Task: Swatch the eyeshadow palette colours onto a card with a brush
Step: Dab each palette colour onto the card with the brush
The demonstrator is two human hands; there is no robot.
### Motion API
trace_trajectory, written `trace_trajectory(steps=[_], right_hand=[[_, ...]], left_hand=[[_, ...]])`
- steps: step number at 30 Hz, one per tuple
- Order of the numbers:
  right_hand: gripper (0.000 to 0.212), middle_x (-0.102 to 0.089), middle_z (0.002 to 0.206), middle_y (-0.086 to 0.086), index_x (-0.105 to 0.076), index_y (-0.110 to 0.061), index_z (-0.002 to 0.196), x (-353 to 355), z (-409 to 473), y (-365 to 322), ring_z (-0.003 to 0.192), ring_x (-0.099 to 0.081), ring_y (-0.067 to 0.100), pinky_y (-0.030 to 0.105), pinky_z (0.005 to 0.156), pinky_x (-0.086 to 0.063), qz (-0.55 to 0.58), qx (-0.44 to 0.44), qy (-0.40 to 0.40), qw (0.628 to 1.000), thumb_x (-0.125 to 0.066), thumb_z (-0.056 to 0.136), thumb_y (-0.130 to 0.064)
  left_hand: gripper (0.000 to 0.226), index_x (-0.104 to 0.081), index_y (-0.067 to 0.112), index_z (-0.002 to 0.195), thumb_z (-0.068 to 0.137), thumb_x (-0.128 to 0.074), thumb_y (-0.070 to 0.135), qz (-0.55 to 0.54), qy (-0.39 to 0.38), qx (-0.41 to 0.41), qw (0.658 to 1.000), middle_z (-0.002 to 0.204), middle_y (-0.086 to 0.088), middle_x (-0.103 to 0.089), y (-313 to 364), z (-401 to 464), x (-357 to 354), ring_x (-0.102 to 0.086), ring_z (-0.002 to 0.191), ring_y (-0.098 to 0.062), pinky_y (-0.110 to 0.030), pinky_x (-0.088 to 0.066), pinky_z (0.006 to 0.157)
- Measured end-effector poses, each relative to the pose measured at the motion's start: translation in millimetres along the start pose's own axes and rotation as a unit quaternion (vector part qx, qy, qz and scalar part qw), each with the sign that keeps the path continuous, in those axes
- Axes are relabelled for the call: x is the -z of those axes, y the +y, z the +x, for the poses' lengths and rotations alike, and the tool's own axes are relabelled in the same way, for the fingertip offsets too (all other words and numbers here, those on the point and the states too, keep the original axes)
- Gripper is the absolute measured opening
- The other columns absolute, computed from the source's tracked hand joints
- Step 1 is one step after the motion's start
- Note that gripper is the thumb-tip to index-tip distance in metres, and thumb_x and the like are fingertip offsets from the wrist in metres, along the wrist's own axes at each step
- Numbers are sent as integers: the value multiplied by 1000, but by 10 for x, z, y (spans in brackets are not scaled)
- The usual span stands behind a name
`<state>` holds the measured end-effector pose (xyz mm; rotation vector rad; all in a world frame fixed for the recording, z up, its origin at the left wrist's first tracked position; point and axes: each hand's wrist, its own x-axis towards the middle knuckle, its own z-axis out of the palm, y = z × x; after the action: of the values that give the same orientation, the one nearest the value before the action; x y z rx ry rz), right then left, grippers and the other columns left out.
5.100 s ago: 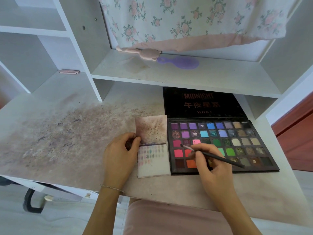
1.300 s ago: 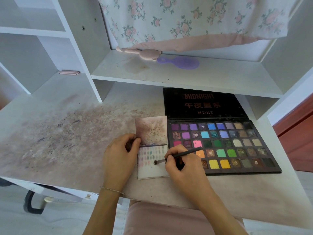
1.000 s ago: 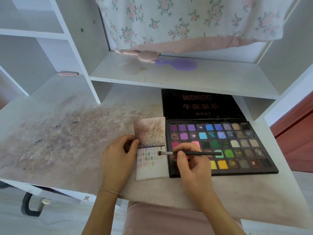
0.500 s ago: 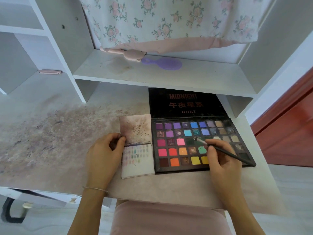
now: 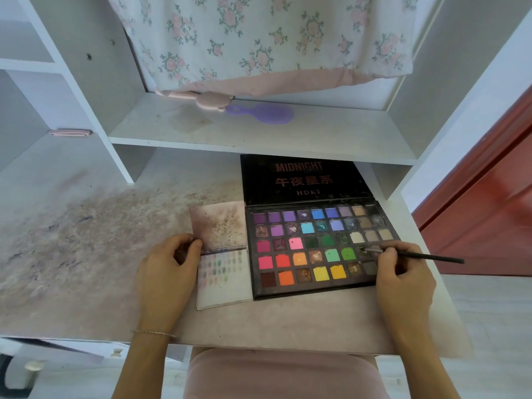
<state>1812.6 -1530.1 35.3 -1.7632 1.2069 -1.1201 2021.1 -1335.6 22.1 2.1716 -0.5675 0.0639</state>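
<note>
Now one palette (image 5: 313, 249), one brush (image 5: 414, 255), one card (image 5: 224, 277), two hands.

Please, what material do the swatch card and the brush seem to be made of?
The card looks like matt white paper or thin cardboard: flat, with powder marks soaked in. The brush has a thin dark handle, plastic or painted wood, with a silvery, probably metal, collar near the tip.

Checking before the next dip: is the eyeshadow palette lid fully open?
Open. The eyeshadow palette lid is folded back past the pans, its printed face showing, all pans exposed.
</note>
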Motion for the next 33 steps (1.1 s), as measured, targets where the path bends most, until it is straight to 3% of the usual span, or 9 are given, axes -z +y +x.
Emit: trace_trajectory(steps=[6, 11, 14, 18, 24, 27, 30, 33], right_hand=[[28, -57, 65, -7, -48, -30, 70, -7, 0, -32, 65, -54, -5, 11, 52, -35, -22, 7, -27, 999, -47, 86, -7], [26, -57, 66, -6, -50, -30, 73, -14, 0, -31, 63, -54, -6, 5, 51, -39, -14, 12, -19, 1000, -46, 86, -7], [28, -57, 65, -7, -48, -31, 71, -18, 3, -27, 60, -54, 3, 12, 51, -36, -21, 9, -26, 999, -47, 87, -7], [26, -56, 66, -7, -50, -28, 75, -14, -9, -36, 60, -54, -1, 16, 53, -35, -6, 14, -24, 1000, -47, 87, -6], [36, -55, 62, -6, -51, -31, 76, -23, -59, -138, 57, -54, -7, 6, 46, -40, 39, 49, -61, 996, -47, 87, 3], [38, -55, 61, -7, -52, -31, 75, -74, -101, -183, 57, -55, -3, 12, 44, -41, 56, 57, -93, 992, -47, 87, 4], [31, -57, 60, -6, -53, -32, 73, -199, -210, -271, 59, -55, 3, 25, 48, -45, 71, 71, -137, 986, -49, 87, -4], [16, -60, 65, -6, -55, -29, 75, -365, -348, -391, 63, -56, 0, 21, 53, -46, 91, 79, -186, 975, -45, 81, -18]], left_hand=[[7, -65, 20, 84, 85, -59, 23, 5, 2, 2, 1000, 70, 6, -60, -12, -3, 3, -53, 65, -13, -24, -36, 55], [6, -65, 20, 83, 85, -60, 20, 9, 2, -7, 1000, 68, 7, -59, 19, -7, 14, -52, 64, -9, -22, -36, 54], [8, -66, 18, 86, 85, -59, 21, 16, 2, -7, 1000, 70, 4, -60, 19, -6, 12, -52, 66, -15, -23, -37, 55], [10, -67, 16, 88, 85, -59, 21, 22, 1, -5, 1000, 73, 2, -61, 16, -3, 12, -53, 68, -17, -26, -36, 57], [9, -67, 16, 87, 85, -60, 21, 19, 2, -11, 1000, 71, 3, -60, 9, 0, 14, -53, 66, -16, -22, -36, 55], [8, -67, 16, 86, 85, -60, 20, 19, 5, -12, 1000, 70, 5, -58, 7, -1, 12, -52, 65, -14, -20, -36, 55], [7, -66, 18, 84, 85, -60, 21, 17, 4, -6, 1000, 71, 4, -60, 4, 1, 9, -52, 66, -16, -24, -36, 55], [7, -66, 19, 83, 85, -60, 21, 13, -2, -6, 1000, 72, 3, -62, 8, 1, 10, -54, 68, -17, -28, -39, 59]])
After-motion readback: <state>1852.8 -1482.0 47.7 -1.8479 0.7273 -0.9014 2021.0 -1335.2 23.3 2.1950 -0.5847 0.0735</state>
